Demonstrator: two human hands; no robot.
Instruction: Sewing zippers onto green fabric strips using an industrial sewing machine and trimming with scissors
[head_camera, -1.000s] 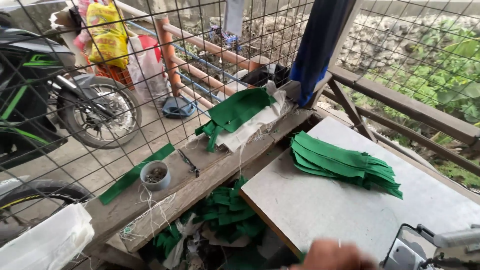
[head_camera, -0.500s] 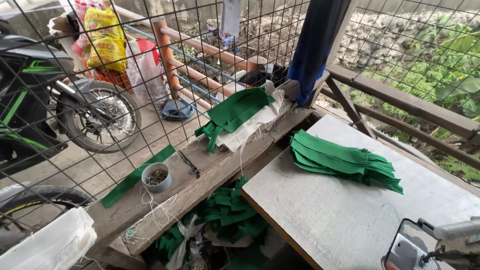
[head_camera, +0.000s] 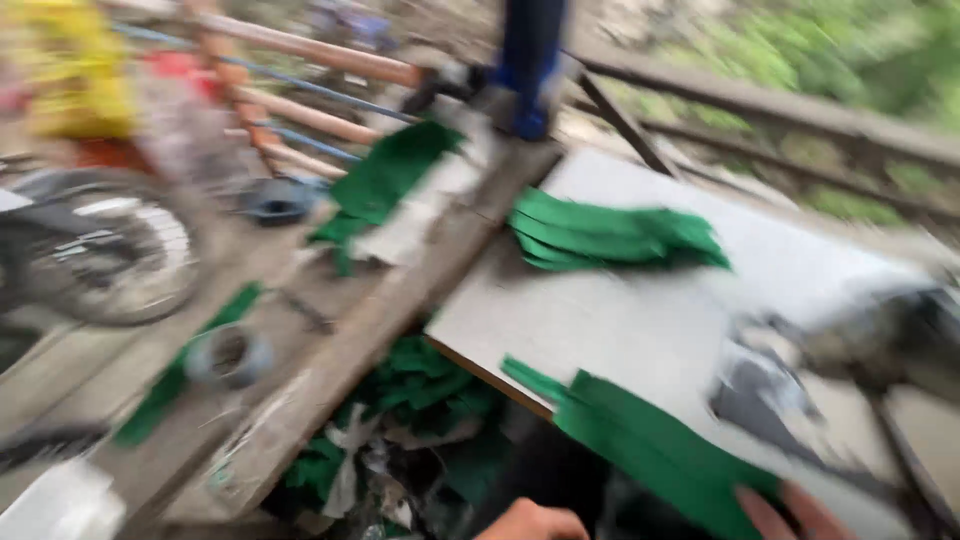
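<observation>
Fabric work looks partly done: a green stack (head_camera: 615, 232) sits at the far side of the tabletop (head_camera: 600, 330), and more green scraps (head_camera: 420, 385) lie below. Right hand (head_camera: 795, 512) pinches a green strip (head_camera: 650, 445) at the near edge; left hand (head_camera: 530, 522) barely shows, grip unclear. Half a second ago neither strip nor hands appeared, and the view was sharp.

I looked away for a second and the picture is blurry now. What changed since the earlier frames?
A long green fabric piece has come onto the near edge of the grey table, held by the right hand. The left hand has entered at the bottom edge. The green stack stayed at the far side.
</observation>
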